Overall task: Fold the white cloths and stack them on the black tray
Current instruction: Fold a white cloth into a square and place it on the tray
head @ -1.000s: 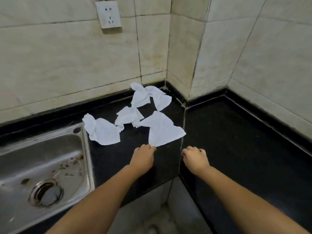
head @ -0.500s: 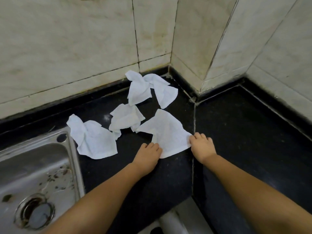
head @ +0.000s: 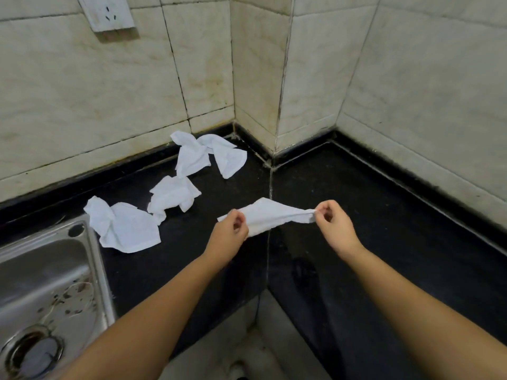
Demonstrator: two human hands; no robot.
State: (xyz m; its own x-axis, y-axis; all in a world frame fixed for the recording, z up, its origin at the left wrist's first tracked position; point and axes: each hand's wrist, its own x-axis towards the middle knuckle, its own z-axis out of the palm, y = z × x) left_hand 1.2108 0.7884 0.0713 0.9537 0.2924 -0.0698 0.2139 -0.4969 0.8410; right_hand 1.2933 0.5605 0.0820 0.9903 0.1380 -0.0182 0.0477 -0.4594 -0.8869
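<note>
A white cloth [head: 270, 216] hangs stretched above the black counter, held between both hands. My left hand [head: 229, 234] pinches its left corner and my right hand [head: 333, 224] pinches its right corner. Three more crumpled white cloths lie on the counter: one [head: 123, 226] next to the sink, one [head: 172, 194] in the middle, one [head: 205, 156] by the back wall. No black tray is in view.
A steel sink [head: 41, 292] with a drain and some debris sits at the lower left. The black counter [head: 384, 229] runs round an inner corner of tiled walls. A wall socket [head: 108, 12] is at the upper left. Below the counter's front edge the floor shows.
Both hands moved from the counter's front edge to the nearest cloth, took its near corners and lifted it off the counter. The other cloths have not moved.
</note>
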